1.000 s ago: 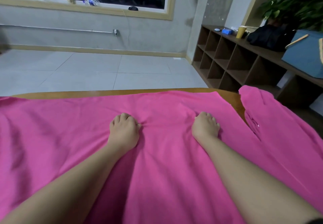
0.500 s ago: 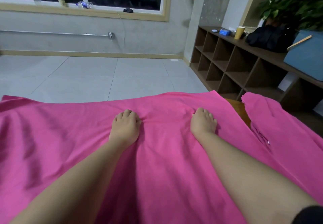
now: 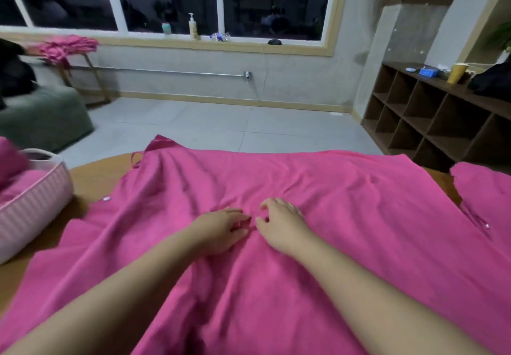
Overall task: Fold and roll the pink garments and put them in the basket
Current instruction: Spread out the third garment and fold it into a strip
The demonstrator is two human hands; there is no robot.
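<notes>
Garment (image 3: 318,244) is spread over most of the table (image 3: 91,180), probably so it can be flattened first; left hand (image 3: 221,230) and right hand (image 3: 282,223) are laid mid-cloth, fingers loosely spread, nearly touching, nothing pinched; basket (image 3: 33,202) is parked at the left edge, pink stuff already inside.

You are in a lived-in room, a home or shared living space rather than a workshop. Grey floor tiles (image 3: 210,125) run to a plastered wall under a wide window (image 3: 171,0), dark outside, with a pump bottle (image 3: 193,26) and other small bottles on its sill. A green cushioned seat (image 3: 41,122) sits at your left. At your right, wooden cubby shelves (image 3: 431,122) carry a yellow cup (image 3: 455,73). Your wooden bench (image 3: 94,180) holds a striped pink basket (image 3: 30,202) and a spread pink garment (image 3: 331,202).
</notes>
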